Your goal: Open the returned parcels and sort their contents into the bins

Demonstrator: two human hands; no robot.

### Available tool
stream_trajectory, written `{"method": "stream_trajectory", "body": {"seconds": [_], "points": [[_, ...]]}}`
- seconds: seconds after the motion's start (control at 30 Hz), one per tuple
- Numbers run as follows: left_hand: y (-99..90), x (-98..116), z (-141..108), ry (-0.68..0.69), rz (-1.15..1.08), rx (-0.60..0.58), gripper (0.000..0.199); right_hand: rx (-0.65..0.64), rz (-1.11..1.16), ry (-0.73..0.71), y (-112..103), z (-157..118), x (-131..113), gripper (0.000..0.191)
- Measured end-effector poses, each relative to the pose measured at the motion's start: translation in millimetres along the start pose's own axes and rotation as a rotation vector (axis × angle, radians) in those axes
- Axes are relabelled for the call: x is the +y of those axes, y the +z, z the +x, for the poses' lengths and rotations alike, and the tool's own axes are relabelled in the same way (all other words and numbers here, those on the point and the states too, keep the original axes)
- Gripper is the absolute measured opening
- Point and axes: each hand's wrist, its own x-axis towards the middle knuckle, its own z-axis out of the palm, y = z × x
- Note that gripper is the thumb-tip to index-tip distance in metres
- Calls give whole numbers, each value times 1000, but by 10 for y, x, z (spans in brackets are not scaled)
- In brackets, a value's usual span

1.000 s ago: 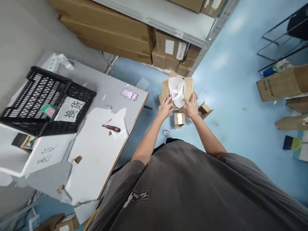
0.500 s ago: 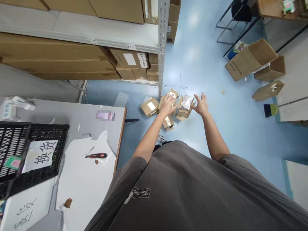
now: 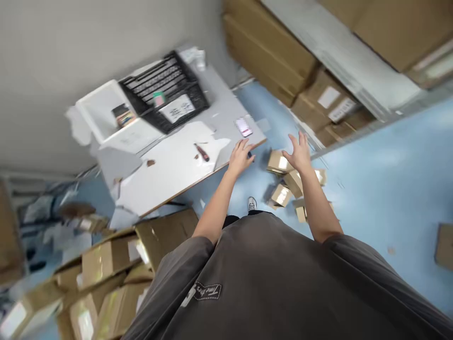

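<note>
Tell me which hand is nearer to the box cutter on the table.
Left. The left hand is at the edge of the table, right of the box cutter in view; the right hand is farther right, by the cartons.

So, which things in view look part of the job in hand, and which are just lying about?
Likely the job's:
small cardboard boxes near the right hand
perhaps the cutter

Apparently lying about:
phone near the left hand
black crate
white bin
</note>
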Motion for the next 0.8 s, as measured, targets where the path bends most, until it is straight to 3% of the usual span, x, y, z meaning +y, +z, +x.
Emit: {"method": "stream_trajectory", "body": {"seconds": [0.13,0.2,0.3,0.43,0.53,0.67,0.8], "points": [[-714,-885,-1137,-326,45,210,57,-72,58,-355,527,599,-1334,100],[-987,-1179,-1867,-485,66,298,55,-114,90,-523,792,689,-2122,97],[-1277,-1463,-3046,-715,90,411,53,-185,137,-775,1151,564,-3370,97],[-1513,-1693,-4655,-994,102,560,57,-271,163,-1095,1566,-25,-5004,98],[-1606,-1778,-5786,-1176,97,642,62,-320,194,-1281,1828,-650,-6038,99],[-1644,-1811,-6989,-1386,80,704,71,-393,200,-1444,2126,-1409,-7046,104],[-1648,-1954,-7733,-1538,33,690,86,-474,144,-1537,2404,-1878,-7752,112]]}}
